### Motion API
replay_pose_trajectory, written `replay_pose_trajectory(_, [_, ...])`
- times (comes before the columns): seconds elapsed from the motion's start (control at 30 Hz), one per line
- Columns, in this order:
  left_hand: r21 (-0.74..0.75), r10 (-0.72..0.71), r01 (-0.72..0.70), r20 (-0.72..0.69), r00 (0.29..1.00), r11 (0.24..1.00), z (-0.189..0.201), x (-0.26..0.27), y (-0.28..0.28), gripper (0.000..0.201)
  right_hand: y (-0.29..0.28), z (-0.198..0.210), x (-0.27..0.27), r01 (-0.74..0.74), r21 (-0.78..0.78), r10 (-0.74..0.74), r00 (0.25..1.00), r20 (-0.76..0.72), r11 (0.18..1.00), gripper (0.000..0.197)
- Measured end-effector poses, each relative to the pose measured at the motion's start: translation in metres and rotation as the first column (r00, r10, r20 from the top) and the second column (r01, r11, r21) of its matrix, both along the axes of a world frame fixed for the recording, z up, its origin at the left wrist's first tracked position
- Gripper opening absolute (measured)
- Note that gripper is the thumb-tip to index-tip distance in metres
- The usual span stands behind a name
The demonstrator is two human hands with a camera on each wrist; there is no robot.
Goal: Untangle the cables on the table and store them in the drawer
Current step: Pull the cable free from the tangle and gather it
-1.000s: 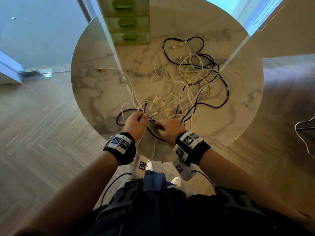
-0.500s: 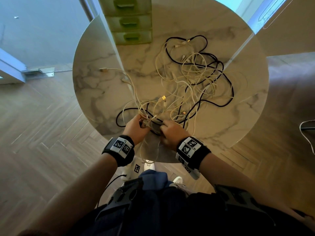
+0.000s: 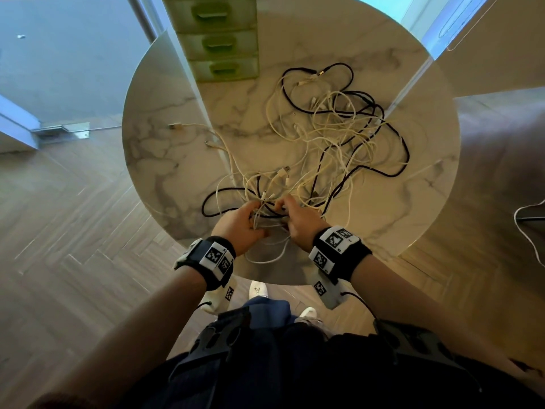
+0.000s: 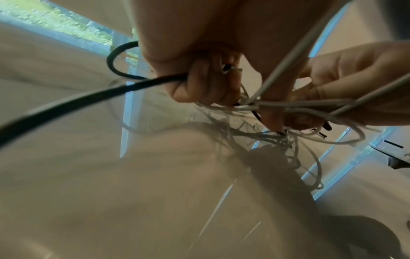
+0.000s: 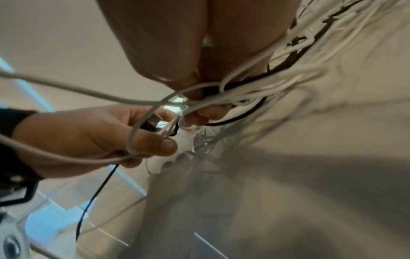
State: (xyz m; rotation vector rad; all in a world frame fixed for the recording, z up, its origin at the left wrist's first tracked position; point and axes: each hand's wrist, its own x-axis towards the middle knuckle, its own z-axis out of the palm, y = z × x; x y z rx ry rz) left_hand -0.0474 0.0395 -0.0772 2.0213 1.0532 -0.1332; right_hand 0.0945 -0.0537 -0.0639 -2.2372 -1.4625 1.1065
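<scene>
A tangle of white and black cables sprawls over the round marble table. At its near end my left hand has its fingers curled round a black cable. The right wrist view shows that hand also holding a black USB plug, with a white cable looped over its thumb. My right hand, close beside it, pinches a bunch of white cables with a black one among them. The green drawer unit stands at the table's far edge with its drawers closed.
A loose white plug end lies on the left part of the table. Wooden floor surrounds the table, and another white cable hangs at the far right. My feet are just under the near edge.
Both hands have moved closer together and slightly further into the near end of the tangle. The strands there have been gathered up between them.
</scene>
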Motion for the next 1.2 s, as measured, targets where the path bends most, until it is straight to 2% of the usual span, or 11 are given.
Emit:
replay_pose_trajectory(0.13, [0.127, -0.029, 0.032, -0.025, 0.999, 0.991, 0.004, 0.003, 0.004, 0.021, -0.003, 0.004, 0.006, 0.073, 0.100, -0.064, 0.993, -0.095, 0.992, 0.023])
replay_pose_trajectory(0.27, [0.115, -0.072, 0.077, -0.048, 0.996, 0.990, 0.005, 0.002, 0.007, 0.017, -0.023, 0.009, 0.013, -0.001, 0.418, -0.081, 0.980, 0.180, 0.908, 0.014])
replay_pose_trajectory(0.37, [0.093, -0.066, 0.069, -0.035, 0.997, 0.993, 0.007, 0.003, 0.007, 0.018, -0.047, 0.018, 0.007, -0.040, 0.539, -0.035, 0.991, 0.128, 0.841, 0.013])
replay_pose_trajectory(0.5, [0.084, -0.031, 0.031, 0.001, 1.000, 0.996, 0.006, 0.004, 0.006, 0.022, -0.066, 0.011, 0.000, -0.170, 0.408, 0.106, 0.979, 0.175, 0.897, 0.013])
replay_pose_trajectory(0.7, [0.081, 0.050, -0.054, 0.061, 0.997, 0.995, 0.009, 0.002, -0.002, 0.026, -0.056, 0.001, -0.002, -0.063, 0.293, 0.005, 0.980, 0.196, 0.954, 0.025])
replay_pose_trajectory(0.83, [0.052, 0.068, -0.075, 0.127, 0.990, 0.996, 0.012, -0.002, -0.003, 0.025, -0.052, 0.004, -0.010, -0.025, 0.365, -0.060, 0.974, 0.219, 0.931, 0.029])
replay_pose_trajectory(0.93, [0.012, 0.070, -0.073, 0.165, 0.984, 0.997, 0.014, -0.004, -0.002, 0.024, -0.049, 0.002, -0.006, 0.046, 0.275, -0.108, 0.971, 0.215, 0.960, 0.033])
replay_pose_trajectory(0.97, [0.004, 0.057, -0.058, 0.163, 0.985, 0.998, 0.015, -0.004, -0.003, 0.023, -0.049, 0.003, -0.003, 0.051, 0.304, -0.119, 0.971, 0.208, 0.951, 0.032])
replay_pose_trajectory(1.03, [0.011, 0.050, -0.052, 0.140, 0.989, 0.999, 0.015, -0.005, -0.005, 0.020, -0.050, 0.006, 0.004, 0.003, 0.393, -0.076, 0.982, 0.172, 0.920, 0.034])
replay_pose_trajectory(1.13, [0.047, 0.086, -0.091, 0.088, 0.992, 0.995, 0.012, -0.006, -0.003, 0.023, -0.055, 0.007, 0.012, -0.110, 0.443, 0.002, 0.971, 0.238, 0.890, 0.034])
replay_pose_trajectory(1.2, [0.053, 0.120, -0.124, 0.075, 0.990, 0.991, 0.010, -0.007, 0.001, 0.021, -0.060, 0.008, 0.014, -0.107, 0.457, -0.021, 0.964, 0.266, 0.883, 0.031])
